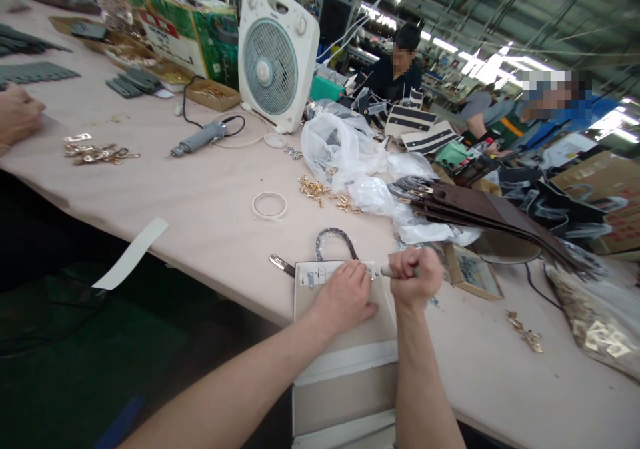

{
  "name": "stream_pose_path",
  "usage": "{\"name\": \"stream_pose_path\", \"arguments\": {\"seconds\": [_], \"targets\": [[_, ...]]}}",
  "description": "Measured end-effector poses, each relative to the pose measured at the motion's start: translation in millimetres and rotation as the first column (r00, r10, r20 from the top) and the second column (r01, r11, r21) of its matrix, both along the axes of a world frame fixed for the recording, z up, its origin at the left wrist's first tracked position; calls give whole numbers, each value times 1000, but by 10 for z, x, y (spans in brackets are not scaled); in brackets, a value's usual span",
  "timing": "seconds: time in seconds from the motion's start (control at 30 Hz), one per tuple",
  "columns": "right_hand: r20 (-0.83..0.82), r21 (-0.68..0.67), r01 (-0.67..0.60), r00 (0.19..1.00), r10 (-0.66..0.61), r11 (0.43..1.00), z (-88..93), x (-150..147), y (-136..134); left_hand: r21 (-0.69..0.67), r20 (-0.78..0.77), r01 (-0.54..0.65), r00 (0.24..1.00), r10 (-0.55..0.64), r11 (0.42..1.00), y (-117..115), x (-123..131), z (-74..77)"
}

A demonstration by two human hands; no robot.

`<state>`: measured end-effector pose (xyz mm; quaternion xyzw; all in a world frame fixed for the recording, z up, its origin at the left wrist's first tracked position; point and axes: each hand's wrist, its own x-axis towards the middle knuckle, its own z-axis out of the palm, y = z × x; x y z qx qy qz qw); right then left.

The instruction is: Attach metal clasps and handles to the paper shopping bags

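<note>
Worktable [210, 196]: pale covering, running diagonally across the view. At its near edge lies a beige bag body [345, 386], white-edged, its upper end on the tabletop and its lower part extending towards the wearer. A dark curved handle [333, 234], apparently film-wrapped, arches beyond its top edge.

To the right, a stack of dark brown panels [480, 209] lies at an angle, near clear plastic bags [345, 146]. A white box fan [273, 62] stands upright at the far side. Across the table, a person in dark clothing [400, 79] is present; another person's hand [20, 116] rests at the left edge.

Left hand [347, 296]: laid over the top of the bag body, fingers bent down onto it; whether anything is pinched beneath cannot be told. Right hand [415, 276]: clenched in a fist round a pale-handled tool [387, 271], which points left towards the left fingertips; its tip cannot be made out clearly.

Smaller items: a grey handheld power tool [200, 137] lying before the fan; a white ring-shaped roll [269, 206] on bare tabletop; a metal-tipped strap [283, 264] beside the bag body's upper left corner; loose gold-coloured fittings [313, 188] near the plastic.
</note>
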<state>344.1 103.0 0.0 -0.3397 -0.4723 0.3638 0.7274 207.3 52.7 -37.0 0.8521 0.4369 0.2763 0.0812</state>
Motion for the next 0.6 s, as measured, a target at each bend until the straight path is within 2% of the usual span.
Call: {"name": "stream_pose_path", "arguments": {"seconds": [0.1, 0.13, 0.23, 0.3, 0.47, 0.53, 0.6], "targets": [[34, -138, -50, 998, 55, 989, -38, -11, 7, 5, 11, 5, 1000, -5, 1000, 3, 2, -4], [29, -143, -63, 997, 68, 988, -16, -8, 10, 4, 13, 7, 1000, -7, 1000, 3, -1, -6], [-26, -6, -29, 999, 29, 1000, 95, -3, 6, -9, 24, 2, 1000, -2, 1000, -2, -10, -9], [-46, 46, 21, 999, -19, 999, 100, -34, 2, -12, 25, 0, 1000, 0, 1000, -4, -7, -7], [21, -164, 2, 1000, 1, 986, -117, -97, -2, -35, 13, -7, 1000, 7, 999, 16, 28, 49], [-30, -135, 62, 997, -67, 989, -76, -9, -41, -58, 8, 8, 1000, -8, 998, 26, -17, 112], [-113, -95, 128, 984, -139, 987, 67, 166, -127, -51, 19, 40, 999, -39, 998, 27, -141, 195]]}}
